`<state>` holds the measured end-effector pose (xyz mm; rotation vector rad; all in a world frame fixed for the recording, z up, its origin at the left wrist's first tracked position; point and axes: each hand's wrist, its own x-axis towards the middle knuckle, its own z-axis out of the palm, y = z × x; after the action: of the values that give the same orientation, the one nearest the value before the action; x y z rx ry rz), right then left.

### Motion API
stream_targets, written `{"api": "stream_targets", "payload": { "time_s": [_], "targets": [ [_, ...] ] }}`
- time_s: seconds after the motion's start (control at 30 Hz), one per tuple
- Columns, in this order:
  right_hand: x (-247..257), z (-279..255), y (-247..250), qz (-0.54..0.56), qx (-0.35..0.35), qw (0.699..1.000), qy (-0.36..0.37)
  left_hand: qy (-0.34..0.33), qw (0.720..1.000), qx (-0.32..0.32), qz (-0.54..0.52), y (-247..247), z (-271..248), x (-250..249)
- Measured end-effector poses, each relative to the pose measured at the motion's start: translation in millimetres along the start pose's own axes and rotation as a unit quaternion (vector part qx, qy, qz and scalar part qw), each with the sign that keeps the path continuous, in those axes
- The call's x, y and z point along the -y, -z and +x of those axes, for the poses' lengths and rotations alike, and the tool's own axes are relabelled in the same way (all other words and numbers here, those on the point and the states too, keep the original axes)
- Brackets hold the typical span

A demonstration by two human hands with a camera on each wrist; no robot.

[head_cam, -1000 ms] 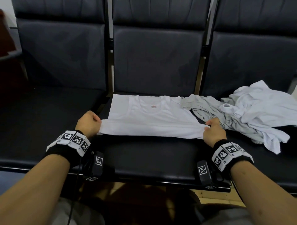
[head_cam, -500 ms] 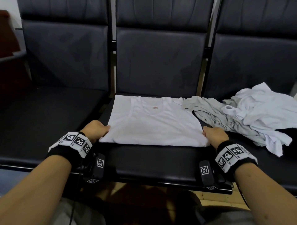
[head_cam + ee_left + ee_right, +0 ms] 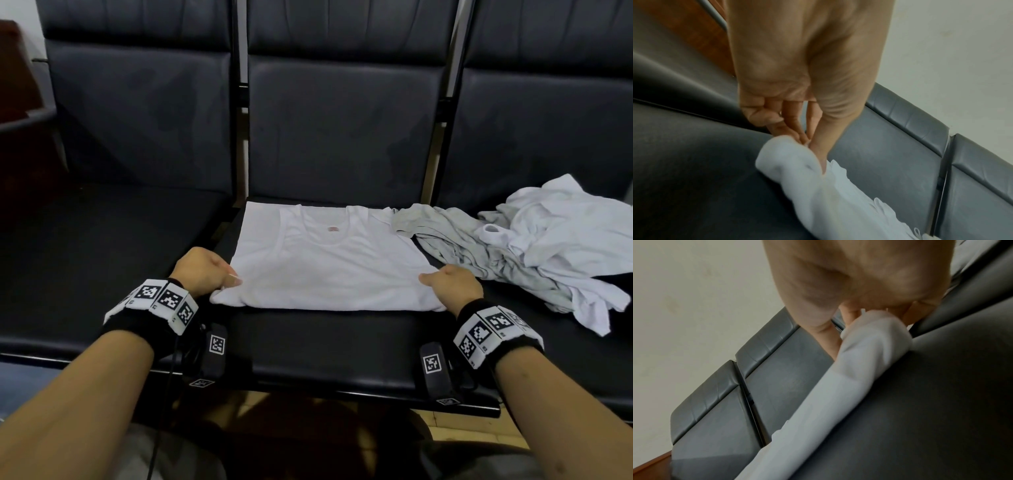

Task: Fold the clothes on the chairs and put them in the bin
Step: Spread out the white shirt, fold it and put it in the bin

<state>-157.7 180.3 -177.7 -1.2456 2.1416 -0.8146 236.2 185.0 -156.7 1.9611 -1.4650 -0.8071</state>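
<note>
Nearest me, both wrists hover over the front edge of the middle seat (image 3: 325, 346). The white vest (image 3: 329, 270), stretched and lifted a second ago, now lies flat there, folded in half, so this fold looks done. The left hand (image 3: 202, 272) pinches its near left corner, thumb on top; the right hand (image 3: 452, 282) curls round the near right corner. Farther right, a heap of unfolded clothes (image 3: 534, 246) waits. No bin is visible.
</note>
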Motion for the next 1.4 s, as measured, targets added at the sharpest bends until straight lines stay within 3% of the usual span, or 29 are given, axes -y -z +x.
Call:
{"api": "stream_targets", "payload": {
  "time_s": [0.13, 0.27, 0.33, 0.43, 0.5, 0.73, 0.9, 1.0, 1.2, 1.4],
  "targets": [
    [-2, 3, 1, 0.067, -0.024, 0.997, -0.002, -0.024, 0.997, 0.0, -0.08, 1, 2, 0],
    [-8, 3, -3, 0.122, -0.06, 0.991, 0.018, 0.006, 0.988, 0.002, -0.157, 3, 9, 2],
    [-6, 3, -1, 0.127, -0.033, 0.991, 0.034, 0.02, 0.985, 0.003, -0.17, 1, 13, 4],
    [0, 3, 3, 0.049, 0.052, 0.997, 0.02, 0.024, 0.982, 0.004, -0.188, -2, 13, 2],
    [0, 3, 4, 0.047, 0.063, 0.997, 0.008, 0.017, 0.983, 0.014, -0.184, -2, 15, 3],
    [-10, 9, -1, 0.057, 0.004, 0.998, 0.026, -0.038, 0.997, 0.045, 0.043, -6, 19, 14],
    [-16, 10, -4, 0.067, -0.05, 0.995, 0.056, -0.05, 0.993, 0.04, 0.101, -10, 14, 8],
    [-14, 9, -3, 0.082, -0.094, 0.988, 0.092, -0.06, 0.996, -0.001, 0.069, -6, 16, 7],
    [-17, 11, -1, 0.101, -0.13, 0.98, 0.114, -0.082, 0.989, -0.062, -0.105, 1, 19, 5],
    [-20, 21, 1, 0.072, -0.137, 0.981, 0.118, -0.099, 0.989, -0.09, -0.069, 1, 25, 12]
  ]
}}
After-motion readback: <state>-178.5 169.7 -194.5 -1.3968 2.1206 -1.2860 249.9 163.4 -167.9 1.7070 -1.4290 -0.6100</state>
